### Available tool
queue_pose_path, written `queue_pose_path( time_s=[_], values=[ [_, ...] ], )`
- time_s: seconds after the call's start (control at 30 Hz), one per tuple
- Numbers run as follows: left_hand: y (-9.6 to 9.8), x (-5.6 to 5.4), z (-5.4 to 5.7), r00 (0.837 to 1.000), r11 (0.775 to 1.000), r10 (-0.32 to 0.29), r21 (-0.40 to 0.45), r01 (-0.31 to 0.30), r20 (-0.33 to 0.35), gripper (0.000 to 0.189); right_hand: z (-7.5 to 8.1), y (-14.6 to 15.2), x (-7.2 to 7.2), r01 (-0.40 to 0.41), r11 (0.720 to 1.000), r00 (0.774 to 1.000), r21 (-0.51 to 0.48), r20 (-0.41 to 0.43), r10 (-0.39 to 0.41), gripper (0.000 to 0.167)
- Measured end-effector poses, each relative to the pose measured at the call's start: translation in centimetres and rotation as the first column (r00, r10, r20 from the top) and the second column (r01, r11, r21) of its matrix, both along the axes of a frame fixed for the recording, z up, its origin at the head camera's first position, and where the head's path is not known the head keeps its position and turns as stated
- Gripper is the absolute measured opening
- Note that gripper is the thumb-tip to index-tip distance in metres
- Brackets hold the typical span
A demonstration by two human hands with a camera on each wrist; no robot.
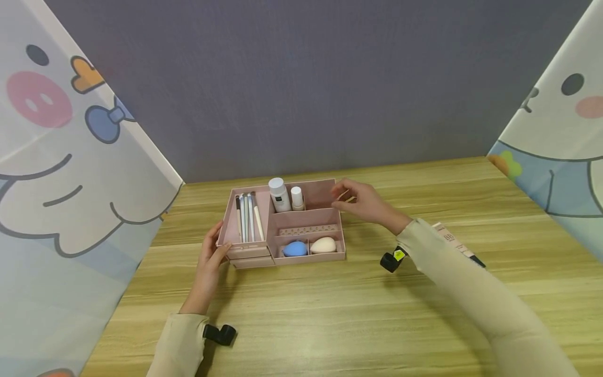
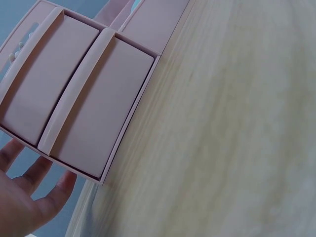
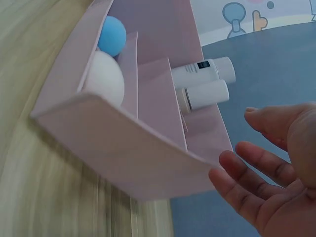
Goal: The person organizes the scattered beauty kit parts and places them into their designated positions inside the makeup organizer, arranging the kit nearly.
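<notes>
A pink desk organizer [image 1: 306, 214] stands on the table. My left hand [image 1: 212, 251] holds its front left corner, fingers along the side wall and thumb at the front rim. In the left wrist view, those fingers [image 2: 59, 190] reach the side beside two drawers [image 2: 101, 98]. My right hand [image 1: 363, 201] is at the back right compartment, fingers bent and apart with nothing between them. A white bottle [image 1: 281, 198] and a smaller white-capped bottle [image 1: 297, 199] stand in the back row. Makeup brushes [image 1: 247, 217] lie in the left tray. A blue sponge [image 1: 295, 249] and a cream sponge [image 1: 324, 245] sit in front.
A BB cream tube [image 1: 449, 236] lies on the wooden table [image 1: 330, 319] at the right, partly covered by my right sleeve [image 1: 452, 277]. A grey wall [image 1: 301, 89] rises behind, with cartoon-printed panels [image 1: 56, 173] on both sides.
</notes>
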State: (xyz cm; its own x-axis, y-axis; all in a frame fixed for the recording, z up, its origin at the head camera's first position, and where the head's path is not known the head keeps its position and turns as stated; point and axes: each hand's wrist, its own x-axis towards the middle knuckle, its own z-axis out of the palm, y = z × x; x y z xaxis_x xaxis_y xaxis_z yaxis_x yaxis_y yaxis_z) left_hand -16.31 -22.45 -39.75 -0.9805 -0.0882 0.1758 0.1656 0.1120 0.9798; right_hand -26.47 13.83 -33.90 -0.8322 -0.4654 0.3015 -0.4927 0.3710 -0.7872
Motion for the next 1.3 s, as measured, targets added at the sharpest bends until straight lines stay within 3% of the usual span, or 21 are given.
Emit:
queue_pose_path(
  time_s=[0.27,0.5,0.77,1.3],
  values=[
    [0.0,0.0,0.0,1.0,1.0,-0.006,0.007,0.006,-0.008,0.052,-0.6,2.9,0.6,-0.007,0.995,0.999,0.095,-0.032,0.01,0.017],
    [0.1,0.1,0.0,1.0,1.0,-0.003,0.02,0.003,-0.009,0.053,-1.1,5.3,1.5,-0.027,0.983,1.0,0.183,-0.01,0.03,0.019],
    [-0.1,0.0,-0.2,1.0,1.0,0.004,-0.008,-0.004,-0.011,0.051,-1.7,7.5,2.7,-0.031,0.973,0.999,0.228,0.02,0.027,0.022],
    [0.0,0.0,0.0,1.0,1.0,0.004,-0.022,-0.004,0.002,0.051,-2.5,12.0,4.9,-0.029,0.962,1.0,0.272,0.006,0.028,0.025]
  ],
)
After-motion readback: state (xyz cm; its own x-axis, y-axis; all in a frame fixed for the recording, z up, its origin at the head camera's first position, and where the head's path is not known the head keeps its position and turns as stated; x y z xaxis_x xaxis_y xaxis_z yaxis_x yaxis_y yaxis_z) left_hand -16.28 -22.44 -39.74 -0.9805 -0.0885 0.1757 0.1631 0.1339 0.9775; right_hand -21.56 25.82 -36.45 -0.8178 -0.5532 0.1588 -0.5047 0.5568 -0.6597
